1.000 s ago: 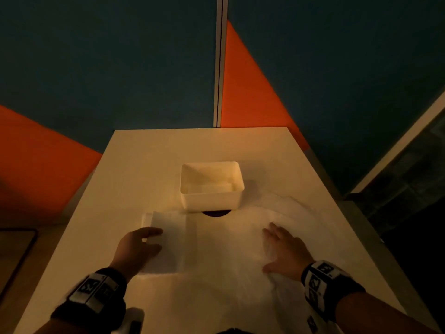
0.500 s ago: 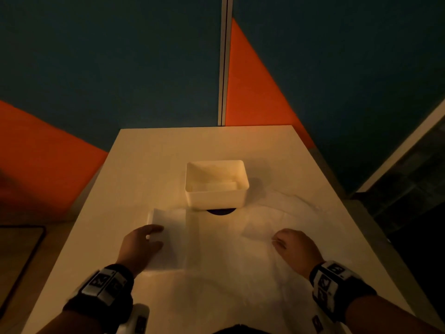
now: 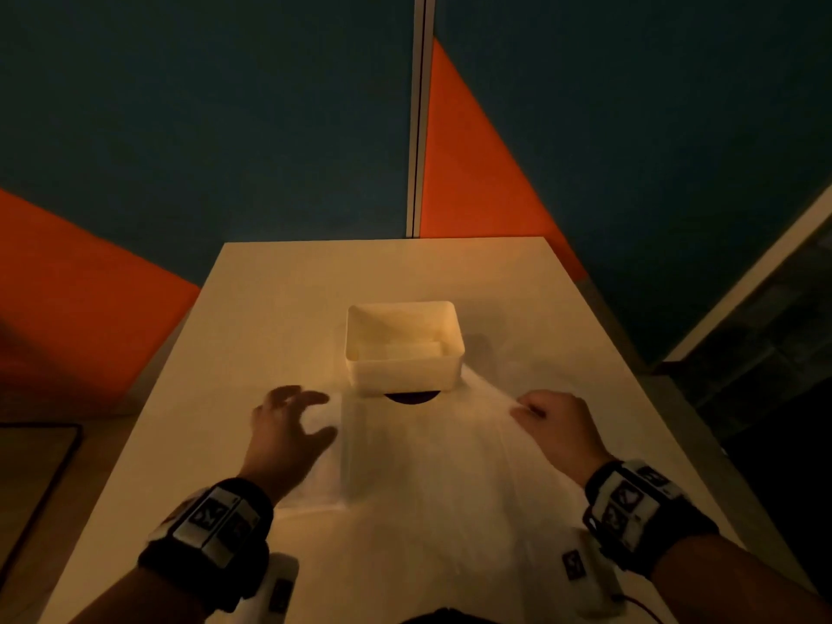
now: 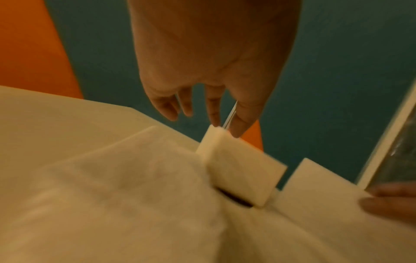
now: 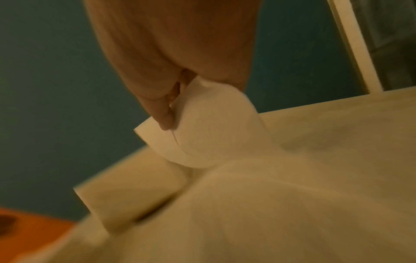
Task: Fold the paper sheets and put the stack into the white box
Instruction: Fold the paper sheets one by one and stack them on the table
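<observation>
A thin white paper sheet (image 3: 441,479) lies spread on the table in front of the white box (image 3: 405,349). Its left part is folded over into a narrower strip (image 3: 324,466). My left hand (image 3: 310,414) hovers over that strip with its fingers spread and holds nothing; the left wrist view shows the fingers (image 4: 241,122) hanging loose above the paper (image 4: 126,178). My right hand (image 3: 526,409) pinches the sheet's far right edge and lifts it. In the right wrist view, the pinched flap (image 5: 202,131) curls up from the table between thumb and fingers (image 5: 165,113).
The white box holds something pale and flat, and stands over a dark round hole (image 3: 410,397) in the table (image 3: 279,308). Blue and orange wall panels rise behind the table's far edge. The table drops off close to each wrist.
My right hand went from lying flat on the sheet to pinching its far edge and raising it. My left hand lifted off the folded strip, moved forward and spread its fingers.
</observation>
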